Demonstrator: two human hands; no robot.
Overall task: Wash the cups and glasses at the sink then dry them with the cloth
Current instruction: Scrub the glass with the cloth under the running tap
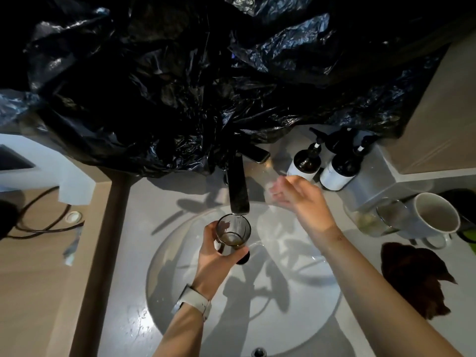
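Observation:
My left hand [215, 256] grips a clear glass [233, 234] upright under the black tap spout [239, 191], over the round white sink [180, 253]. Water runs from the spout into the glass, which holds some brownish liquid. My right hand [300, 195] hovers blurred to the right of the tap with its fingers relaxed, holding nothing. On the counter at the right stand a white mug [435, 217] and a clear glass [386, 219]. A dark brown cloth [417, 275] lies crumpled in front of them.
Two dark pump bottles [306, 161] [340, 168] stand behind my right hand. Black plastic sheeting [193, 86] covers the wall behind the tap. A black cable [43, 228] lies on the wooden surface at the left. A green object [470, 235] shows at the right edge.

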